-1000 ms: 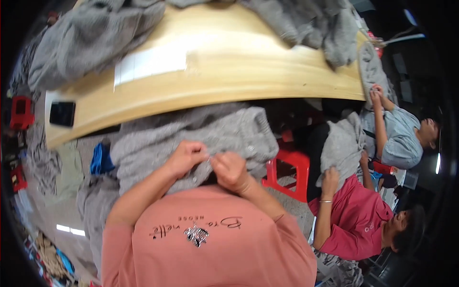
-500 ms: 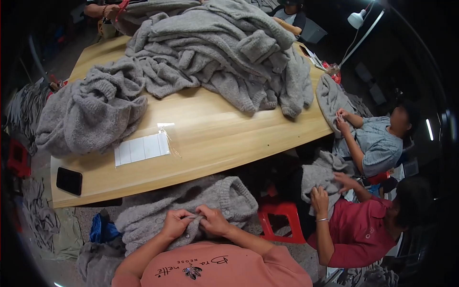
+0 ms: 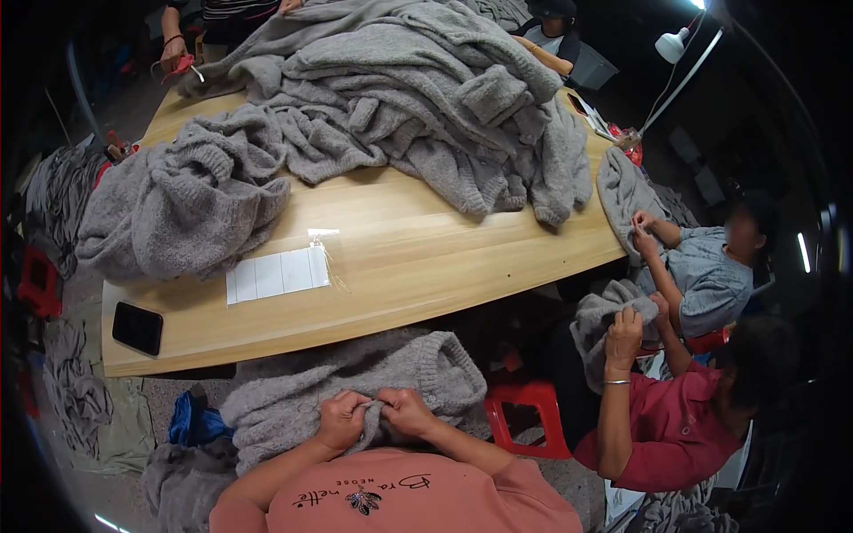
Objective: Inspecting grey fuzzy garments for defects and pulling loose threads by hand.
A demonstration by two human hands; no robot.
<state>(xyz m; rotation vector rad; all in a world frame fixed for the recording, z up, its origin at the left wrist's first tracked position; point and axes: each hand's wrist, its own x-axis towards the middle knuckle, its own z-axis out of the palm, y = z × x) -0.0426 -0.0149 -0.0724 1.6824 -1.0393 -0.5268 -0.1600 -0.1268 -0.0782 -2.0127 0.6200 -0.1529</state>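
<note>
Across my lap lies a fuzzy grey knitted sweater, its ribbed edge turned to the right. My left hand is closed, pinching a bit of the knit between thumb and fingers. Close beside it, my right hand grips the same fold, and the fingertips of both hands nearly meet. Whatever small part lies between the fingertips is hidden.
A wooden table stands ahead, bearing heaped grey sweaters, another bundle, a white paper card and a black phone. A red stool is at right. Co-workers handle grey knitwear at right; another holds red-handled scissors at far left.
Both my hands have tightened together on the fold, thumbs turned inward. The far co-worker's scissors hand has come lower, and the co-worker in red has lifted their knit piece.
</note>
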